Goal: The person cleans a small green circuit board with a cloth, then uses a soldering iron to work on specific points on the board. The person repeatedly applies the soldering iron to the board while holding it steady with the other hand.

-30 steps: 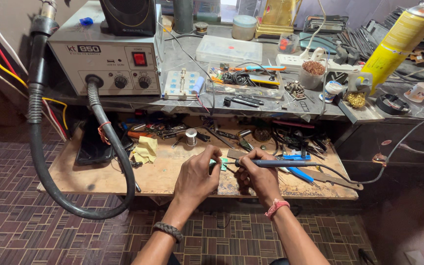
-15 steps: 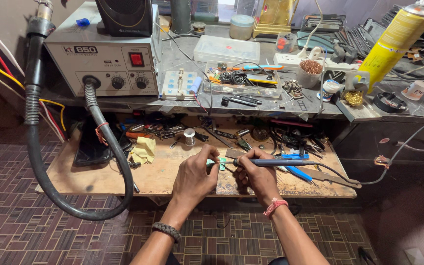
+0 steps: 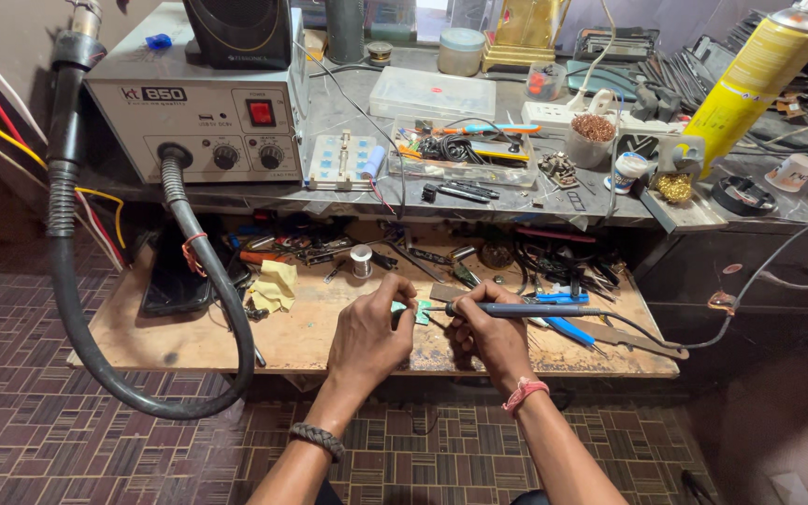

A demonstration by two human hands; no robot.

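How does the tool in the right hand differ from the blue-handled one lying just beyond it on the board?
The soldering iron is dark, gripped in the right hand, and trails a cable. The blue-handled tool is brighter, looks shorter, lies loose on the wooden board, and shows no cable. Both are slim and lie roughly crosswise.

Black label plate (image 3: 151, 93) on grey station, yellow spray can (image 3: 750, 79) far right

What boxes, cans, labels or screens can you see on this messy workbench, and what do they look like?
Yellow spray can: far right on the grey shelf, tall, tilted, with a label.
Grey hot-air station: left on the shelf, boxy, dark label plate, red switch, two knobs.
Clear plastic box: middle of the shelf, flat, lidded.
Small white tub: right of middle, round, blue label.
Dark phone: left on the wooden board, screen off.
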